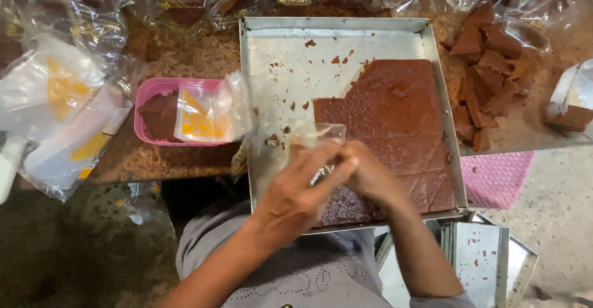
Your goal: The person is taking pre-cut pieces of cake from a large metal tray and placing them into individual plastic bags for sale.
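A square metal tray (281,67) holds a scored brown sweet slab (395,116) over its right and near part. My left hand (296,190) and my right hand (367,172) meet over the tray's near edge. Together they hold a small clear plastic bag (312,136), fingers pinching its mouth. What is inside the bag cannot be made out. Crumbs dot the bare metal at the tray's far left.
A pink tub (151,95) with a brown piece and a yellow-printed clear bag (197,116) stands left of the tray. Cut brown pieces (488,79) are heaped at the right. More bags (58,104) lie far left; wrapped packets line the back. Stacked metal trays (482,258) sit near right.
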